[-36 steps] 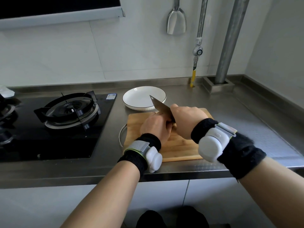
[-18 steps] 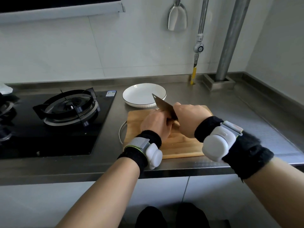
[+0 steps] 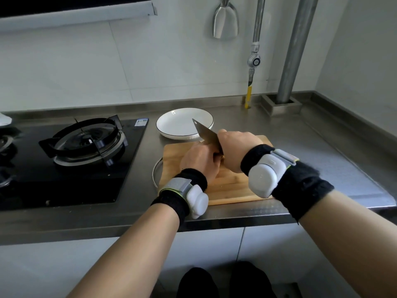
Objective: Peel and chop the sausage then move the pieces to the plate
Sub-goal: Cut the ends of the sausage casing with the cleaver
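Observation:
A wooden cutting board (image 3: 232, 186) lies on the steel counter in front of me. My right hand (image 3: 236, 149) grips the handle of a cleaver (image 3: 206, 134), whose blade tilts up and to the left over the board. My left hand (image 3: 199, 162) is curled, knuckles up, on the board right beside the blade. The sausage is hidden under my two hands. An empty white plate (image 3: 178, 125) with a dark rim sits just behind the board.
A black gas hob (image 3: 86, 143) with a burner fills the counter to the left. A wire ring (image 3: 155, 171) pokes out at the board's left edge. A metal scoop (image 3: 225, 20) hangs on the wall; pipes (image 3: 296, 50) stand at the back right.
Both hands stay together on the board. The cleaver's angle shifts slightly between frames, and the view has tilted a little.

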`<state>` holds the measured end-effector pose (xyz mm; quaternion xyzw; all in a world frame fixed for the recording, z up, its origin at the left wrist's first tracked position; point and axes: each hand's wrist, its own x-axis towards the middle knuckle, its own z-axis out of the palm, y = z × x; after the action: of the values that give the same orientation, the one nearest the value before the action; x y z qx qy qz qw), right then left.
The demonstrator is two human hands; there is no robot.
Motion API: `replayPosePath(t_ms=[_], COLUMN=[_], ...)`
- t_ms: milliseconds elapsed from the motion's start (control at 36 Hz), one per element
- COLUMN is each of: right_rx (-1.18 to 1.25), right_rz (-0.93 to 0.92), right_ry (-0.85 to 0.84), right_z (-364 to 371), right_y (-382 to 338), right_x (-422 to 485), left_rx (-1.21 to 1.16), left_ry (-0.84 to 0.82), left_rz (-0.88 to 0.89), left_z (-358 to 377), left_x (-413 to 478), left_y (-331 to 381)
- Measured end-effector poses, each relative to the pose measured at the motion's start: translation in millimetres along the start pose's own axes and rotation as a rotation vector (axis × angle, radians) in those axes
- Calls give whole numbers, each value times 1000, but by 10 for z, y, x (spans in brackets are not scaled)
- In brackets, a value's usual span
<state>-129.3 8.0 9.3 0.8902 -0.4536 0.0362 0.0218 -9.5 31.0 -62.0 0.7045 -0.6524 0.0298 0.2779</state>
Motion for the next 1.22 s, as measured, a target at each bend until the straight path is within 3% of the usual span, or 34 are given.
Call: replayPosePath(t_ms=[583, 806, 1222], right_rx=[-31, 193, 42], right_rz=[5, 151, 101], right_ry=[-26, -62, -145], right_z=[-83, -112, -207], right_y=[81, 245, 144], right_x=[-159, -184, -133], left_rx=[-10, 56, 33], left_ry=[-4, 15, 42], left_rz=[30, 22, 46], left_z=[22, 16, 18], left_x=[6, 3, -1], left_y=[-16, -10, -12])
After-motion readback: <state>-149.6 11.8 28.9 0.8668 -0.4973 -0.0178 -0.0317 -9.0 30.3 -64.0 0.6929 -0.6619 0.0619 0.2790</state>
